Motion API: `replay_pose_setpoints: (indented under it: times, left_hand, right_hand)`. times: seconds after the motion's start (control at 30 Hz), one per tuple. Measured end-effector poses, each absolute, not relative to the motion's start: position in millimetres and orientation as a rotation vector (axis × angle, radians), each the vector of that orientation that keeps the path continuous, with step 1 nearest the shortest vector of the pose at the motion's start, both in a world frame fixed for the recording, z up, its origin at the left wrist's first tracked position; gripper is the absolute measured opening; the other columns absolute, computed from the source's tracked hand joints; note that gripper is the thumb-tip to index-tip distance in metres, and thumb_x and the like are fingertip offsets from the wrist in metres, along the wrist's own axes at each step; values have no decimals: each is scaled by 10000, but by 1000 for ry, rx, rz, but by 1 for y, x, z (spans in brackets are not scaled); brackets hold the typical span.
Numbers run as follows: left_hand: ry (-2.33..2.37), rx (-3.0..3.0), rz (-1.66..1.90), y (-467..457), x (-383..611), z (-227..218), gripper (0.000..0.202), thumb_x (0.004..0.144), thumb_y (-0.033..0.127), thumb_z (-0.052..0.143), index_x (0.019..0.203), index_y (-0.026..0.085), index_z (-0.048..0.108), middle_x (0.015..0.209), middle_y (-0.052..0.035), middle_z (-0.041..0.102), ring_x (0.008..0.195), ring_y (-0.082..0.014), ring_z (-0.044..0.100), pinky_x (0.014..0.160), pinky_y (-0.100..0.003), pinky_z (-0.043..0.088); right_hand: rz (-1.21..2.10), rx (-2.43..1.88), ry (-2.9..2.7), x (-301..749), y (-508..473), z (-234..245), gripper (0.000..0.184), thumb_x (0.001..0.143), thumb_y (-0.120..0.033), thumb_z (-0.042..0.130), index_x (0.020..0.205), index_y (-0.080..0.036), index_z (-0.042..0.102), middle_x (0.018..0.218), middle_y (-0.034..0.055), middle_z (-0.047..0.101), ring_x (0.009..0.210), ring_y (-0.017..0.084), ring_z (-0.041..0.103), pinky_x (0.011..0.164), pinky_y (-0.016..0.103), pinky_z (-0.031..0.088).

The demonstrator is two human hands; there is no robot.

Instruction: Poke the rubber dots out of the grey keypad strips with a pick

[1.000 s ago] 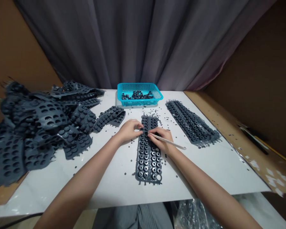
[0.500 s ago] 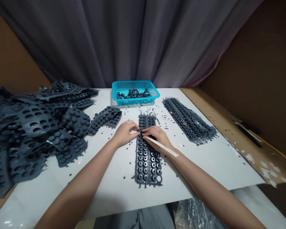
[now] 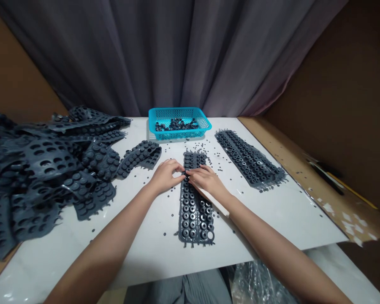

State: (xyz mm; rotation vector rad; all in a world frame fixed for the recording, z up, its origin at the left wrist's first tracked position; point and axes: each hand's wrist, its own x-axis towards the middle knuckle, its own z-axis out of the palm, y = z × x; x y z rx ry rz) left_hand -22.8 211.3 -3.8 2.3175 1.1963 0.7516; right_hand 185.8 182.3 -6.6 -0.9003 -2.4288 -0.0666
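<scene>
**Moulded dark sheet (image 3: pixel 190 211), with white stick (image 3: pixel 217 204) and two bare hands**

Sheet: dark grey, apparently rubber, glossy, oblong; raised rings with central holes in lengthwise rows, a seam down the middle, ragged whiskered edges. One opening at the near right corner shows white through it. Lies flat on a smooth, pale table (image 3: pixel 152 240), directly under and between the hands, its near half exposed.

Left hand (image 3: pixel 167 177): at the sheet's left edge, thumb and forefinger curved towards each other; whether they pinch anything cannot be told.

Right hand (image 3: pixel 209 183): over the sheet's right side, closed around the slim, straight stick, which slants back beneath the palm; its working tip is hard to make out. The two sets of fingertips nearly meet; contact unclear.

Second sheet (image 3: pixel 250 160): similar ringed surface, at right, lying aslant.

Heap (image 3: pixel 53 164): crumpled sheets, studded and dimpled, at left, cut off by the frame. A curled strip (image 3: pixel 139 158) lies just beside it.

Basket (image 3: pixel 180 135): turquoise plastic, perforated, beyond the sheet; holds small dark pieces (image 3: pixel 177 125), individual shapes indistinct.

Sundries: tiny dark discs (image 3: pixel 202 146), scattered; clear crinkled plastic (image 3: pixel 259 283), partly hidden below the table edge.
</scene>
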Motion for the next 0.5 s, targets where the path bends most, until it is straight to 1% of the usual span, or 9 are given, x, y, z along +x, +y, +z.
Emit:
replay_pose_setpoints:
  times: [0.1,0.27,0.33,0.43,0.5]
  left_hand:
    - [1206,2316,747,211,-23,-4,142,784,280,621,891,190,651,868,-27,610,874,-197,552,804,-324,426]
    - [1225,2309,751,211,-23,-7,147,777,296,637,891,205,652,870,-23,612,883,-205,553,812,-337,425]
    - [1231,2306,755,211,-23,-8,149,775,303,643,890,210,654,866,-22,610,882,-206,553,810,-338,426]
    - [1236,2305,760,211,-23,-8,141,771,300,648,879,211,652,860,-22,608,877,-207,553,803,-337,424]
    - [1236,2306,762,211,-23,-8,139,771,299,650,879,212,652,859,-20,608,873,-203,553,798,-333,422]
  right_hand:
    - [-145,-884,-2464,186,183,-10,142,941,-170,485,878,-192,611,1070,90,724,965,212,671,928,440,457]
    - [-4,-1029,-2360,188,184,-11,153,935,-193,472,887,-183,617,1196,130,667,1024,241,656,886,406,498]
    - [83,-1128,-2218,190,185,-7,154,938,-222,462,901,-186,607,1217,135,655,1038,244,656,865,395,518]
    - [295,-1240,-1953,193,183,1,112,926,-289,498,915,-215,582,1161,102,688,1006,235,675,867,403,526]
    - [434,-1223,-1904,193,181,5,96,912,-313,533,922,-226,572,1145,89,695,1011,235,675,879,411,519]
